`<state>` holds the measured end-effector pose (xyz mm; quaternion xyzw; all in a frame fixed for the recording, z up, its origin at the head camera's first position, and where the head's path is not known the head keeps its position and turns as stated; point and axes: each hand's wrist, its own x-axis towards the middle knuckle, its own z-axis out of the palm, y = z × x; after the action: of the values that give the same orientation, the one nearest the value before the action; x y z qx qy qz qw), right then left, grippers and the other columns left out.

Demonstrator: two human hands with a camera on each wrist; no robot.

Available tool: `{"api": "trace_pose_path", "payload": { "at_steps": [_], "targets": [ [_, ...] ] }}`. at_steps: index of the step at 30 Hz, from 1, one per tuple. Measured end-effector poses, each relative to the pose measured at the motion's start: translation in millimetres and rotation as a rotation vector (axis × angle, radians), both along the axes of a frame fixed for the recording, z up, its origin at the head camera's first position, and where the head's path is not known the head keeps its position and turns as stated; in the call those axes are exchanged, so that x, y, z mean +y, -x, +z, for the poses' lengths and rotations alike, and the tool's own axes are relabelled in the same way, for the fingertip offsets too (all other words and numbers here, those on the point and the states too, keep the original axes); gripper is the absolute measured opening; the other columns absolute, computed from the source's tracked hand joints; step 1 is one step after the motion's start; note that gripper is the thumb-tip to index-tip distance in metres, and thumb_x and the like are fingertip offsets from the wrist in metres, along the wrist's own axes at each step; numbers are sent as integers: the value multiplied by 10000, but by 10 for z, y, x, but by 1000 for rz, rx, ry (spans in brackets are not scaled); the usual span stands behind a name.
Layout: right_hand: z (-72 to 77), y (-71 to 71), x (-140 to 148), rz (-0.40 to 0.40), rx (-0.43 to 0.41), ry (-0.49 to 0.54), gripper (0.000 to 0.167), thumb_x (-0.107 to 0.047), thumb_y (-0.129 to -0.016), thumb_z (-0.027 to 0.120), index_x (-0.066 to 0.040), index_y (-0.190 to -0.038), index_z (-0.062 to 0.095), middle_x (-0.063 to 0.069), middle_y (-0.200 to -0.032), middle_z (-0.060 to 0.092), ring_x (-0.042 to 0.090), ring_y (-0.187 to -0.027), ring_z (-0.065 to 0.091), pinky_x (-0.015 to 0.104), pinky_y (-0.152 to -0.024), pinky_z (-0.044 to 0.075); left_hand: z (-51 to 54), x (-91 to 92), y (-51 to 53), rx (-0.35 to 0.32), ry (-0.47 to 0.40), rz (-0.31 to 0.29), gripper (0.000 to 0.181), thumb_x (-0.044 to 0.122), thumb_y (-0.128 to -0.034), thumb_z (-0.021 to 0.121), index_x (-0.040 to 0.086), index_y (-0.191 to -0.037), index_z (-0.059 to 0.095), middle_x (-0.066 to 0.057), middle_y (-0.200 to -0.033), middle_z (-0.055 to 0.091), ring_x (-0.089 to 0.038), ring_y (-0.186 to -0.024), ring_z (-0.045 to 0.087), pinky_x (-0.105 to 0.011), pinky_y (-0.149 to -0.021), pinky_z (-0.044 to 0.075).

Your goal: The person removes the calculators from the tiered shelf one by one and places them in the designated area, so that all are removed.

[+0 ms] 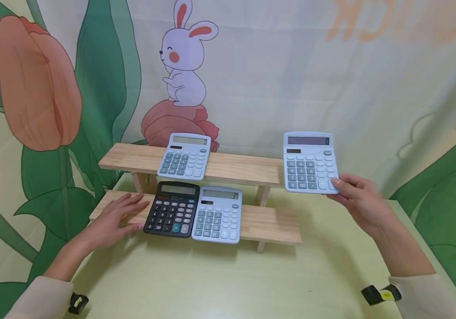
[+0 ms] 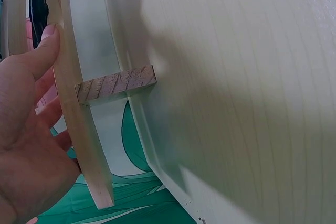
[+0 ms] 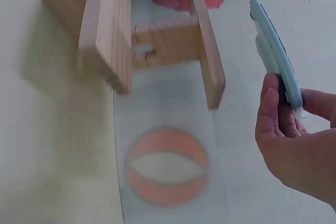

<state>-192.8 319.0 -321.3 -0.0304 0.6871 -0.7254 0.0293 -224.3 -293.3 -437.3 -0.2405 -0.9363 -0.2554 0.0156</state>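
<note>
In the head view my right hand (image 1: 357,201) pinches a light-blue calculator (image 1: 311,170) by its lower right corner. The right wrist view shows this calculator (image 3: 275,51) edge-on, held off the wooden rack between thumb and fingers. My left hand (image 1: 118,219) lies spread at the left end of the lower shelf (image 1: 272,223), its thumb tip beside the black calculator (image 1: 172,210). In the left wrist view that thumb (image 2: 47,40) is against the board's front edge. Another light-blue calculator (image 1: 217,217) leans right beside the black one.
A third light-blue calculator (image 1: 186,155) leans on the upper shelf (image 1: 240,167) at left. The two-tier rack stands on a pale table (image 1: 212,279). Behind it hangs a cloth (image 1: 268,79) printed with a rabbit and tulips.
</note>
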Motion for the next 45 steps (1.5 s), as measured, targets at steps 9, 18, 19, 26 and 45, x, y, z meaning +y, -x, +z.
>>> {"api": "trace_pose_path", "payload": {
  "at_steps": [9, 18, 19, 26, 45],
  "targets": [
    [-147, -130, 576, 18, 36, 138, 209, -70, -1074, 608, -71, -1242, 734, 18, -1216, 754, 194, -1022, 767, 270, -925, 600, -3, 6, 6, -5, 4, 4, 686, 364, -983, 767, 67, -1556, 536, -229, -1691, 330, -537, -1562, 174, -768, -1199, 110],
    [-486, -172, 977, 57, 11, 264, 305, 7, -1110, 478, -39, -1233, 753, 57, -1204, 769, 218, -1037, 768, 292, -923, 605, -3, -3, 3, -5, 1, -1, 681, 362, -985, 765, 61, -1553, 539, -228, -1690, 332, -529, -1565, 175, -757, -1208, 106],
    [-529, -174, 1004, 62, 10, 265, 308, 10, -1110, 472, -34, -1236, 750, 61, -1205, 768, 220, -1040, 768, 294, -924, 605, -2, -6, 2, -5, 2, 0, 681, 360, -985, 765, 61, -1553, 538, -226, -1691, 331, -527, -1566, 174, -755, -1210, 106],
    [-899, -155, 1088, 52, -30, 164, 257, -42, -1108, 520, -67, -1236, 742, 21, -1206, 757, 194, -1041, 763, 285, -932, 600, 12, -18, -10, -18, 1, 12, 678, 352, -985, 766, 74, -1559, 535, -222, -1695, 324, -534, -1565, 168, -767, -1199, 104],
    [-1598, -37, 947, -76, -300, -166, 636, -215, -1106, 597, 190, -1510, 318, -18, -1167, 655, 66, -1028, 689, 280, -966, 585, 5, -1, -9, -28, -7, 24, 680, 316, -980, 774, 78, -1566, 526, -207, -1699, 325, -510, -1580, 149, -737, -1227, 71]
  ]
}}
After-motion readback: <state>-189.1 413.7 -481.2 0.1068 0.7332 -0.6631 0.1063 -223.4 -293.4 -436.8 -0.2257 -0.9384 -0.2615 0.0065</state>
